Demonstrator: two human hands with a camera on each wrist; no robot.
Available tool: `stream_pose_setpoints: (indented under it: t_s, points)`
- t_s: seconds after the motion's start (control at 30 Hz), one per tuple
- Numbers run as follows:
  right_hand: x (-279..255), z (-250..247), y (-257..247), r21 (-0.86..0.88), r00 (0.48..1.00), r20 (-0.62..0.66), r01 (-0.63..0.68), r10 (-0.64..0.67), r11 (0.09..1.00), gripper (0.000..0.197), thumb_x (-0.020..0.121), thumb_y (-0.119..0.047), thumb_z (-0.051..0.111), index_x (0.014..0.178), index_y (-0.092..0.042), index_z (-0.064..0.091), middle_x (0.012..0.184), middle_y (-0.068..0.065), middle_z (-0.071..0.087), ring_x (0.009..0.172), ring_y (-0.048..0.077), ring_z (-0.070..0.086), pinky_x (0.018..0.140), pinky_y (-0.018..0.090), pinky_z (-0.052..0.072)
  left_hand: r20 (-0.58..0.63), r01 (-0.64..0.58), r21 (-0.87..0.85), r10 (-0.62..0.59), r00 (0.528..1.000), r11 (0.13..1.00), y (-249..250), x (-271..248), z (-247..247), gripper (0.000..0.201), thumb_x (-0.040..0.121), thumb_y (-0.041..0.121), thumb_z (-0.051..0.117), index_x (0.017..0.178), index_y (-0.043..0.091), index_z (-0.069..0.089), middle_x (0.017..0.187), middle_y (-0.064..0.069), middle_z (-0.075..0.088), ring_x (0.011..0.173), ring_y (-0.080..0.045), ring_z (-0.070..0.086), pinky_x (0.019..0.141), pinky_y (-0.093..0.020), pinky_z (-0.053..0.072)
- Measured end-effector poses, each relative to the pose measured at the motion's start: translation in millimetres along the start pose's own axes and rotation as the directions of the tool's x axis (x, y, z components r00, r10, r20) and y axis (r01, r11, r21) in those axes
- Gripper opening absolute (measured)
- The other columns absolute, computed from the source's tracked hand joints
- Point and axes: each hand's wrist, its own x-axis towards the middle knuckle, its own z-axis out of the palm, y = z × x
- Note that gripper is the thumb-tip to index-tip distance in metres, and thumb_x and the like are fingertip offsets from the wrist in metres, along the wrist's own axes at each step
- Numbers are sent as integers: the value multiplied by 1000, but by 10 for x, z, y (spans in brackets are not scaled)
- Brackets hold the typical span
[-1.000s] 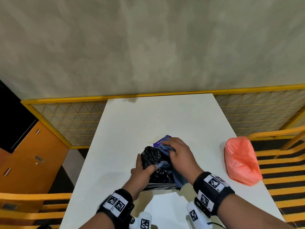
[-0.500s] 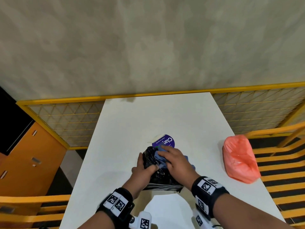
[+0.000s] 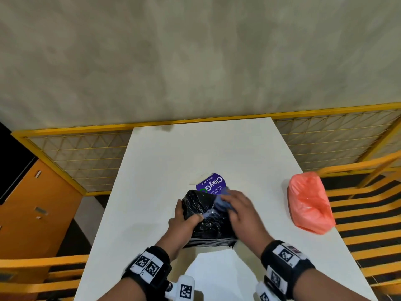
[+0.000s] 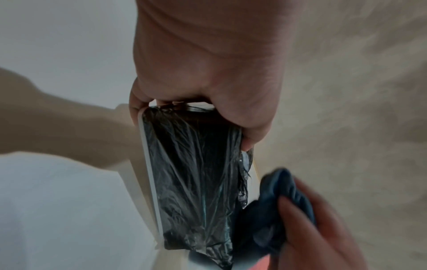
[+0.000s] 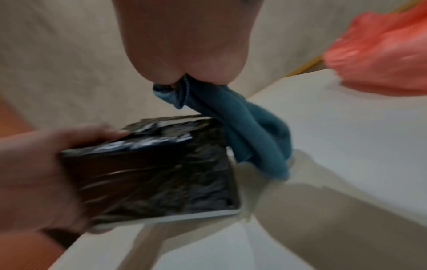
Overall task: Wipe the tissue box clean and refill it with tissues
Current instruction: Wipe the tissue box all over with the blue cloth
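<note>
On the white surface (image 3: 165, 161), the left hand (image 3: 182, 222) clamps the tissue box (image 3: 208, 220); its film wrap looks slippery. Right-hand fingers (image 3: 233, 199) pinch the blue cloth (image 5: 249, 138).

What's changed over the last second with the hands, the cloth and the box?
The right hand has drawn the blue cloth back toward the person across the black-wrapped tissue box, uncovering the purple round label behind it. The left hand still grips the box's left side; the orange bag stays put.
</note>
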Motion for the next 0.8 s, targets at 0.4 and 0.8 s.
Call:
stream_pose_setpoints:
  t_s: [0.4,0.8]
  points:
    - [-160,1,534,-140,979,126,-145,163,979,54,82,14,48,129,-10,58,135,6,52,126,21,48,107,10,25,14,0,13,0,1000,1000,38,-61,-33,107,65,64,74,152,59,12,148,-4,43,129,-27,54,107,-47,48]
    - [-696,-472,201,35,730,475,-574,492,818,31,83,1,53,86,-25,69,88,-1,70,80,4,64,79,27,49,25,-23,-43,24,999,999,121,-27,-201,110,58,73,81,145,65,13,157,-4,37,136,-26,49,113,-52,41]
